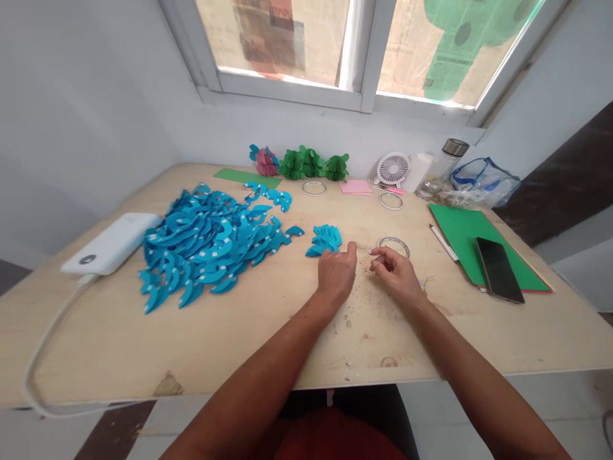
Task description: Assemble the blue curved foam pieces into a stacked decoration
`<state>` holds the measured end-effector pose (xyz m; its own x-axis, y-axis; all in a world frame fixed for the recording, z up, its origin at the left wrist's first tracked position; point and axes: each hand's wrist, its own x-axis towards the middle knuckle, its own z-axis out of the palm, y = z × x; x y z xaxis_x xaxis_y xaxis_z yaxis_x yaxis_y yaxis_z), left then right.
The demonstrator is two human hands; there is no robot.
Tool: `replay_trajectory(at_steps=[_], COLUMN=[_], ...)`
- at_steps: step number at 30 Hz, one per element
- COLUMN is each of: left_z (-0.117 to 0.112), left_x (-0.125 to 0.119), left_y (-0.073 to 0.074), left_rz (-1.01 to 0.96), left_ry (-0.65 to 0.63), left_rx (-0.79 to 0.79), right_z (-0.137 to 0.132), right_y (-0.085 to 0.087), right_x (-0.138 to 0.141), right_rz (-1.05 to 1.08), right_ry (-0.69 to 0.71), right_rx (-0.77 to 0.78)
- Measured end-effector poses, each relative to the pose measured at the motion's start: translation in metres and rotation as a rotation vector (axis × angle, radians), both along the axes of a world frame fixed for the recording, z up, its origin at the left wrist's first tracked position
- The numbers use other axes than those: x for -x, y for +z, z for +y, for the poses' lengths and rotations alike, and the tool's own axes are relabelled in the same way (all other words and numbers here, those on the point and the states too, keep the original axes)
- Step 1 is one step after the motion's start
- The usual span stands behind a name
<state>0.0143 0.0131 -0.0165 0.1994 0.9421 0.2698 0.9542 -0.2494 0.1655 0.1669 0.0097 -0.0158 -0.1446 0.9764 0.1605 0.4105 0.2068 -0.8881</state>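
Observation:
My left hand [338, 275] is closed, its fingers curled around the near edge of a blue folded-paper fan [325, 239], whose pleats show beyond the knuckles. Just to the right, my right hand [396, 273] has thumb and forefinger pinched together, with a tiny white speck at the tips that is too small to name. Behind the right hand lies a roll of tape [407, 248], partly hidden by the fingers. A large heap of curved blue paper pieces [205, 239] with small white squares on them spreads to the left of my hands.
Along the wall stand green paper figures [311, 163], a pink one [266, 161], a small white fan [393, 168] and a glass bottle [438, 169]. A phone [499, 269] rests on green sheets [460, 233] at right. At left lies a cabled power bank [112, 243].

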Motion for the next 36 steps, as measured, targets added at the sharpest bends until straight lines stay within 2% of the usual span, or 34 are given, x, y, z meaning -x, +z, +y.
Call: replay_trajectory(at_steps=[3, 8, 14, 19, 27, 36], left_z=[0.0, -0.001, -0.002, 0.0, -0.003, 0.004], left_x=[0.001, -0.001, -0.002, 0.001, 0.004, 0.017], left_y=[0.0, 0.002, 0.001, 0.002, 0.01, 0.014], left_rz=[-0.169, -0.602, -0.932, -1.045, -1.123, -1.29], left_ry=[0.046, 0.145, 0.12, 0.126, 0.199, 0.292], left_rx=[-0.032, -0.044, -0.054, -0.072, -0.121, -0.151], right_z=[-0.001, -0.005, -0.007, -0.008, -0.007, 0.005], right_y=[-0.001, 0.003, 0.008, 0.01, 0.035, 0.025], right_x=[0.003, 0.009, 0.014, 0.014, 0.035, 0.062], right_rz=[0.036, 0.167, 0.295, 0.357, 0.311, 0.397], right_ry=[0.027, 0.049, 0.114, 0.13, 0.077, 0.016], right_rx=[0.03, 0.084, 0.174, 0.196, 0.223, 0.147])
